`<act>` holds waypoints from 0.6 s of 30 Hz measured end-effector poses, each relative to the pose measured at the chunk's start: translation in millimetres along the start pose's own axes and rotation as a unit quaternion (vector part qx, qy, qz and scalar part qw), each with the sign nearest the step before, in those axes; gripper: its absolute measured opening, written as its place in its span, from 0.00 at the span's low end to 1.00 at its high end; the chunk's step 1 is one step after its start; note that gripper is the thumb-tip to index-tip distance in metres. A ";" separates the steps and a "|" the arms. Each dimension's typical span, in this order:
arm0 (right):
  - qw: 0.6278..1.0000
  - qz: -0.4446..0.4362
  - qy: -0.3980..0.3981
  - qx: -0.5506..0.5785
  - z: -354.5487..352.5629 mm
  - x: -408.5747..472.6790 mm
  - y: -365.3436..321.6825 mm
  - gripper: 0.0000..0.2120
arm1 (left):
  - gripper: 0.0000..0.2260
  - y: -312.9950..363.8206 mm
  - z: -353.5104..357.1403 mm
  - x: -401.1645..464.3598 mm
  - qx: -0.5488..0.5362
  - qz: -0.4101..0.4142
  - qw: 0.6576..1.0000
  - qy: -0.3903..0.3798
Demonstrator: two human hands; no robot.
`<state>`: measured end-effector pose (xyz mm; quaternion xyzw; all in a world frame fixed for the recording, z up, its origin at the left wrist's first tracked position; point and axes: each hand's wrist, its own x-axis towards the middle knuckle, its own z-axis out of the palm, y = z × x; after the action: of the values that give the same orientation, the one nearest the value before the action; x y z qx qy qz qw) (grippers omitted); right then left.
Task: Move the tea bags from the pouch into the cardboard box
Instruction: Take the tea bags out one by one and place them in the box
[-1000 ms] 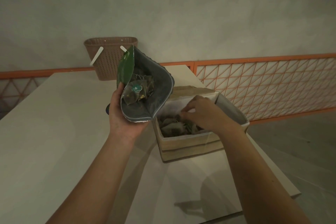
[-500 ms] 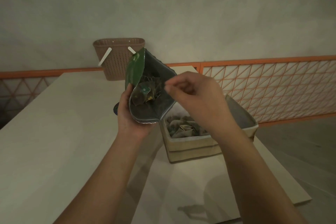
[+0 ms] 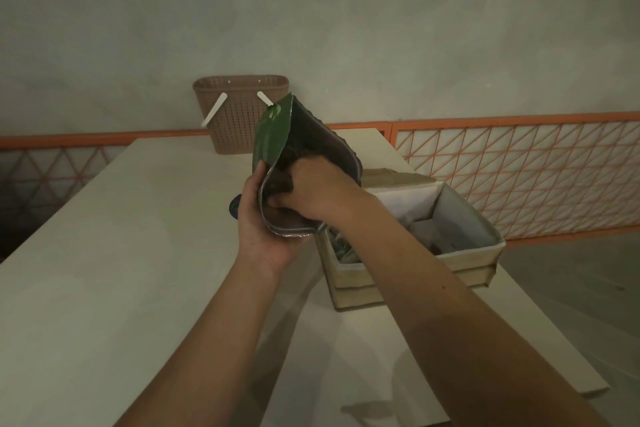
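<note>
Left hand [image 3: 266, 229] grips green pouch [image 3: 273, 135] from below, above table [image 3: 121, 253]. Right hand [image 3: 313, 189] is inside pouch mouth, fingers hidden, grasp unclear. Cardboard box [image 3: 415, 274] near table's right edge holds tea bags [image 3: 341, 246]. No legible writing.

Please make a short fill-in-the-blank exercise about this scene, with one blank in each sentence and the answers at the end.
1. The left hand holds the green foil pouch from ____.
2. The right hand reaches into the ____.
3. The open cardboard box stands on the pale ____.
4. Behind the pouch stands a brown perforated plastic ____.

Answers: below; pouch; table; basket
</note>
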<state>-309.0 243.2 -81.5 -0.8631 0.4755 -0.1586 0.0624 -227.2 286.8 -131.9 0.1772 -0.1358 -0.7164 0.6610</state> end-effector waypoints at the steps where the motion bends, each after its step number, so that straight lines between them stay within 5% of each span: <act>1: 1.000 0.001 -0.002 -0.004 -0.3 -1.0 0.1 0.17 | 0.24 -0.2 -0.6 0.5 0.000 0.000 1.000 0.002; 11: 0.985 -0.009 0.140 0.100 -30.0 -48.3 2.3 0.05 | 0.19 -3.8 2.8 -0.1 0.025 0.032 0.999 -0.014; 18: 0.907 0.026 0.290 0.304 -53.1 -72.2 28.0 0.03 | 0.25 -4.3 8.1 2.5 0.014 -0.007 0.999 -0.049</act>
<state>-385.0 291.1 -54.2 -0.7056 0.4239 -0.5367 0.1852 -234.7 284.4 -126.6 0.1522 -0.1769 -0.7271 0.6457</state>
